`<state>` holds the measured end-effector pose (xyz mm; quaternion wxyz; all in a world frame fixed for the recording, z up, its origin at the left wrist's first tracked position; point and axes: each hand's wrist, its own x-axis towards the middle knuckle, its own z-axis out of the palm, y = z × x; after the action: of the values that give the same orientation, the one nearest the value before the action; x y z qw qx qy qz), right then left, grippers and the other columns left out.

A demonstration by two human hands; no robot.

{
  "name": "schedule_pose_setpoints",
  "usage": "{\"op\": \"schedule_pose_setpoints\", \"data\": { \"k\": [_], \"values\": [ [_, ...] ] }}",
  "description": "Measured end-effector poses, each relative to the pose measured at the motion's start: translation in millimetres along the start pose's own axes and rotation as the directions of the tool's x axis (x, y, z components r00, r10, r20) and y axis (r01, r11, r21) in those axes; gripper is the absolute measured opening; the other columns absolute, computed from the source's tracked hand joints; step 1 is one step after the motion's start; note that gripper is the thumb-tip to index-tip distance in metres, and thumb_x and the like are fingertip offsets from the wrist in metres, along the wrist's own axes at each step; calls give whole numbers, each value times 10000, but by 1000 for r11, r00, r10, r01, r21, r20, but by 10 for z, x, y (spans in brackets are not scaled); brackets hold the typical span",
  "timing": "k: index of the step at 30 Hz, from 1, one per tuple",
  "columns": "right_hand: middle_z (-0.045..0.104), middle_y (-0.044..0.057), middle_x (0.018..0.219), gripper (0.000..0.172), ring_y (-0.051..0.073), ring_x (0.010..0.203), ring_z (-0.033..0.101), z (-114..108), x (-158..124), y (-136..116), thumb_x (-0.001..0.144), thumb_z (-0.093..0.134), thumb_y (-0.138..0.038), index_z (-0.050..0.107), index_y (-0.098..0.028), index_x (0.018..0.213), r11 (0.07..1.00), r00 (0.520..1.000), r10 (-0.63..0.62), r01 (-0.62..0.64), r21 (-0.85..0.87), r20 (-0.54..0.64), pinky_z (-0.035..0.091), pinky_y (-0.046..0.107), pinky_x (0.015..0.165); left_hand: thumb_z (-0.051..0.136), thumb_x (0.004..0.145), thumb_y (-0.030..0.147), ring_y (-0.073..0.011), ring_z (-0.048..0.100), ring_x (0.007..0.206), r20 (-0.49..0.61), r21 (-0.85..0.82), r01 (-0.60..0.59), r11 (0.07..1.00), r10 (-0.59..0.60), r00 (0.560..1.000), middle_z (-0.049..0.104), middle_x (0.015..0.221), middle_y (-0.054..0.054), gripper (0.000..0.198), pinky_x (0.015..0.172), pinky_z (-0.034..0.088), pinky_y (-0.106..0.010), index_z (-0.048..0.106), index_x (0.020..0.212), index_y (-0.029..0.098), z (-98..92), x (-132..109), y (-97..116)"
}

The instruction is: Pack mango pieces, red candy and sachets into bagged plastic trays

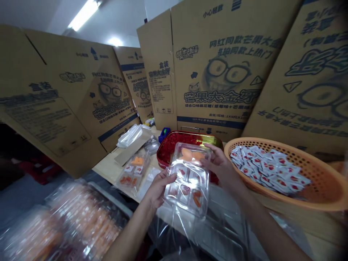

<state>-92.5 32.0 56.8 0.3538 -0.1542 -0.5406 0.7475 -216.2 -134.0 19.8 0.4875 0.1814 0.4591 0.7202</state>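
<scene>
A clear plastic tray (187, 177) hangs tilted between my two hands over the table's front edge. Orange pieces fill its upper compartment, and smaller compartments below hold a few orange and red bits and what look like sachets. My left hand (159, 188) pinches the tray's left edge, thumb on top. At the upper right corner, my right hand (217, 163) grips the tray with its fingers closed around the rim. Clear film hangs below the tray. Behind it, a red tin (168, 143) holds red pieces.
An orange basket (320, 174) of white sachets (266, 168) stands at right. Packed trays (133, 170) lie on the table (108, 165) at left, near a cardboard strip (133, 146) and a blue tape dispenser (164, 134). Wrapped packs (81, 214) fill the lower left. Large cartons (212, 72) stand behind.
</scene>
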Motion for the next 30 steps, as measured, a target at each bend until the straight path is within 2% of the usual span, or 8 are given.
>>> {"op": "schedule_pose_setpoints", "data": {
  "k": [4, 8, 11, 17, 21, 25, 27, 30],
  "values": [
    [647, -42, 736, 460, 104, 614, 589, -28, 31, 44, 556, 791, -222, 603, -224, 975, 998, 999, -29, 31, 48, -38, 511, 231, 558, 741, 632, 284, -95, 568, 552, 7, 29, -55, 998, 54, 998, 651, 730, -23, 327, 558, 442, -218, 630, 907, 145, -22, -53, 27],
    [645, -34, 683, 434, 102, 547, 570, -44, 98, 82, 538, 807, -235, 615, -200, 925, 994, 989, -45, 59, 96, -143, 498, 223, 495, 729, 648, 321, -83, 544, 541, 135, 213, 20, 977, -50, 990, 663, 751, -47, 330, 549, 411, -209, 645, 899, 125, -13, -111, 122],
    [658, -23, 699, 406, 107, 586, 586, -18, 95, 96, 532, 813, -243, 625, -199, 889, 994, 986, -68, 80, 78, -150, 502, 220, 528, 744, 631, 303, -103, 575, 597, 109, 265, 38, 964, -69, 992, 673, 808, -60, 345, 577, 428, -218, 650, 912, 127, -25, -104, 189],
    [666, 15, 747, 238, 120, 677, 577, 128, -52, 89, 621, 745, -372, 671, -182, 744, 982, 998, -56, 55, -182, 0, 476, 216, 600, 776, 585, 250, -150, 628, 722, 16, 78, -9, 997, 8, 1000, 685, 848, -62, 365, 736, 467, -281, 653, 908, 132, -46, -35, 198],
    [656, 38, 858, 182, 179, 842, 575, 198, -118, 67, 634, 724, -380, 696, -207, 683, 885, 976, -160, 209, -416, 150, 465, 304, 756, 781, 579, 249, -152, 634, 694, -8, 7, -11, 1000, 11, 1000, 688, 813, -58, 391, 723, 477, -290, 650, 928, 133, -52, -37, 176],
    [644, 38, 808, 130, 182, 801, 580, 249, -171, 61, 691, 680, -344, 697, -229, 632, 798, 926, -224, 354, -488, 305, 457, 316, 730, 752, 626, 267, -137, 630, 709, 19, 65, -49, 997, 48, 999, 689, 832, -59, 327, 726, 472, -268, 658, 910, 136, -64, -84, 204],
    [632, 32, 749, 146, 167, 734, 576, 289, -210, 52, 723, 654, -335, 698, -233, 628, 801, 918, -255, 377, -465, 305, 455, 298, 682, 746, 634, 269, -147, 632, 773, 49, 122, -84, 989, 79, 996, 688, 890, -67, 353, 751, 466, -266, 652, 951, 143, -74, -121, 231],
    [621, 27, 716, 144, 158, 694, 565, 365, -247, 32, 729, 653, -326, 697, -235, 626, 822, 924, -304, 377, -426, 232, 450, 282, 647, 761, 610, 262, -160, 628, 818, 42, 227, -136, 964, 130, 991, 682, 947, -75, 404, 756, 465, -268, 640, 977, 145, -111, -172, 255]
  ]
}}
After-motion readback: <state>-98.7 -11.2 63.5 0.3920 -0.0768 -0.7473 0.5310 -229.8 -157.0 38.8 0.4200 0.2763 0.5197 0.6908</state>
